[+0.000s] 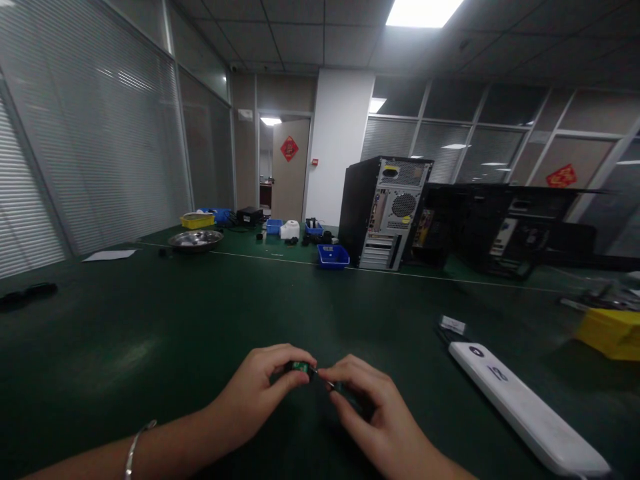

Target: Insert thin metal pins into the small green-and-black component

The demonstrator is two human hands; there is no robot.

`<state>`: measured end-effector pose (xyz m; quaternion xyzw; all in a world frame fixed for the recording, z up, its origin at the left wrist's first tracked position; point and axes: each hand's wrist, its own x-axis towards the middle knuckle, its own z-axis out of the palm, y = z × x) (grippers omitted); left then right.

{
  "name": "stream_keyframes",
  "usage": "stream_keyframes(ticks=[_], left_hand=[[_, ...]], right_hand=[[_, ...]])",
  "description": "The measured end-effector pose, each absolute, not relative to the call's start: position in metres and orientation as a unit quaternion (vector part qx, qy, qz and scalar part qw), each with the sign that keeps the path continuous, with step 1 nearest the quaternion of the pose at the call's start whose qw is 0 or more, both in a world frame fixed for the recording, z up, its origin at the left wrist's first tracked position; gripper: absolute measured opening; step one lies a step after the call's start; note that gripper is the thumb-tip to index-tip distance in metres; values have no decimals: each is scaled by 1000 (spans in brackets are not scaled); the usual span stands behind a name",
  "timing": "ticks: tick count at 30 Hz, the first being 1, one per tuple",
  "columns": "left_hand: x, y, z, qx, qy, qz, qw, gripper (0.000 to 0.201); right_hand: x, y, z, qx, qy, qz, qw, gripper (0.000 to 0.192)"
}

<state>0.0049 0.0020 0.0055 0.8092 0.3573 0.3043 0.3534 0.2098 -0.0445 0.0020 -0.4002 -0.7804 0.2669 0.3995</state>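
Low in the middle of the view, my left hand (pixel 270 380) pinches a small green circuit board (pixel 301 367) with dark edges between thumb and fingers. Close by on the right, my right hand (pixel 367 400) is closed around a thin metal-tipped tool (pixel 330 385), mostly covered by the fingers. The tool's kind does not show clearly. Its tip points toward the board's right end, where the two hands nearly meet. Whether tip and board touch, I cannot tell. Both hands are held over the green tabletop (pixel 210 320).
A long white device (pixel 525 407) marked with a number lies at right, near a yellow bin (pixel 610 333). Farther back are a blue tray (pixel 333 257), a computer tower (pixel 385 213), opened black cases (pixel 515 227), a metal dish (pixel 195 241) and white paper (pixel 109 255).
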Motion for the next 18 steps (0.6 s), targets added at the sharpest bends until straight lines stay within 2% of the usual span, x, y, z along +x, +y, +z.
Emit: stream_keyframes(ticks=[6, 18], left_hand=[[5, 1, 7, 827, 332, 303, 338, 20], [9, 3, 0, 773, 338, 326, 426, 20]], right_hand=[[211, -44, 2, -389, -789, 267, 394, 28], [211, -43, 0, -385, -783, 277, 403, 26]])
